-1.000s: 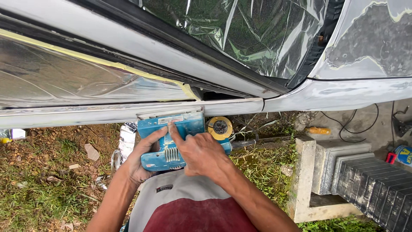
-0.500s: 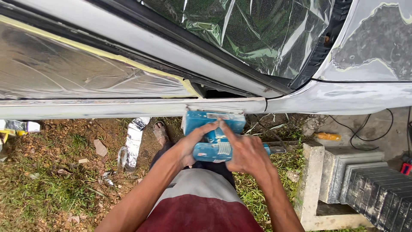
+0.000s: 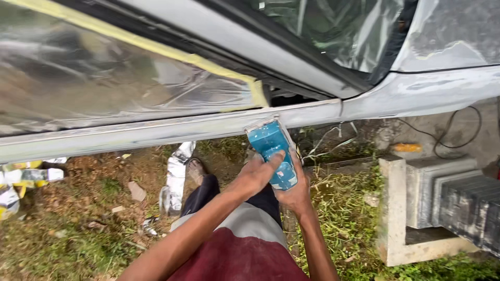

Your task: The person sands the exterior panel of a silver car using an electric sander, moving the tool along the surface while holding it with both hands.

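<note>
Taking the grey car sill (image 3: pixel 156 132) as the landmark: above its left stretch, clear plastic sheeting (image 3: pixel 104 78) edged with yellow masking tape (image 3: pixel 156 49) covers the body. Below it on the left, scraps of paper (image 3: pixel 31 177) lie on the dirt and grass. Below the sill's middle, the left hand (image 3: pixel 258 174) lies closed over the back of a blue electric sander (image 3: pixel 273 151), fingers clamped on its housing; the right hand (image 3: pixel 296 193) grips the same sander from underneath, also clamped on it. The sander's front end presses against the sill's lower edge. Right of that and below the sill stands a concrete block (image 3: pixel 401 208), with a black cable (image 3: pixel 448 135) trailing near it
</note>
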